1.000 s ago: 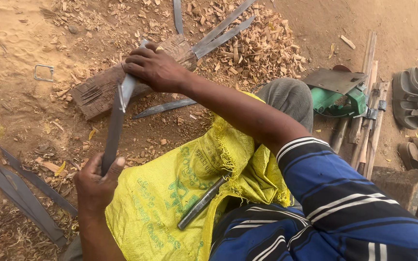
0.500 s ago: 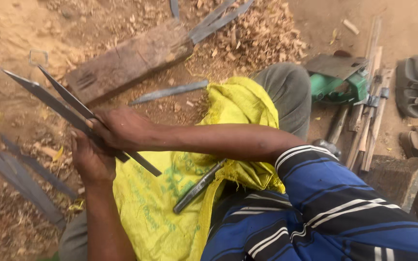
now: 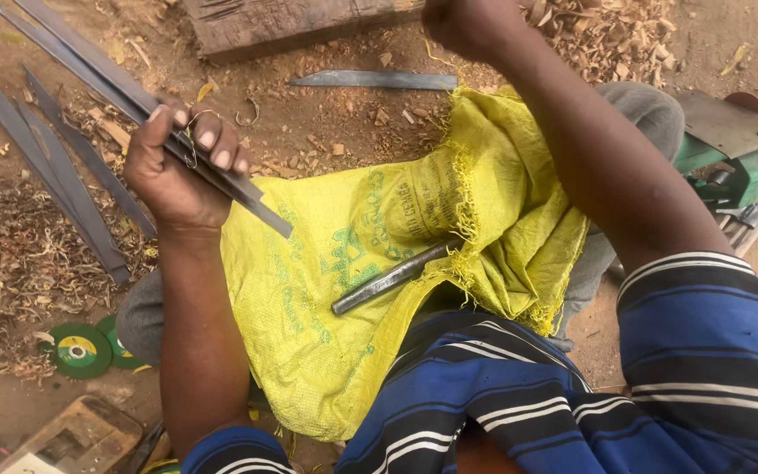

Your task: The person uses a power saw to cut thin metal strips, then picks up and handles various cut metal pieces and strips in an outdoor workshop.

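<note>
Across the person's lap lies a yellow woven sack [image 3: 370,290], with a dark metal rod [image 3: 392,278] resting on it near the middle. Above it on the dirt sits a wooden block [image 3: 291,22], and a flat metal blade [image 3: 375,80] lies just below that block. The left hand [image 3: 182,167] grips two long metal strips [image 3: 116,92], which slant up to the left. More strips [image 3: 54,175] lie on the ground beside it. The right hand [image 3: 467,25] is clenched at the top edge; whether it holds anything cannot be told. Green grinding discs [image 3: 81,349] lie at lower left.

left hand [image 3: 182,171] raised with fingers [image 3: 221,149] curled tight, right hand [image 3: 467,25] fisted, its arm stretched forward.
</note>
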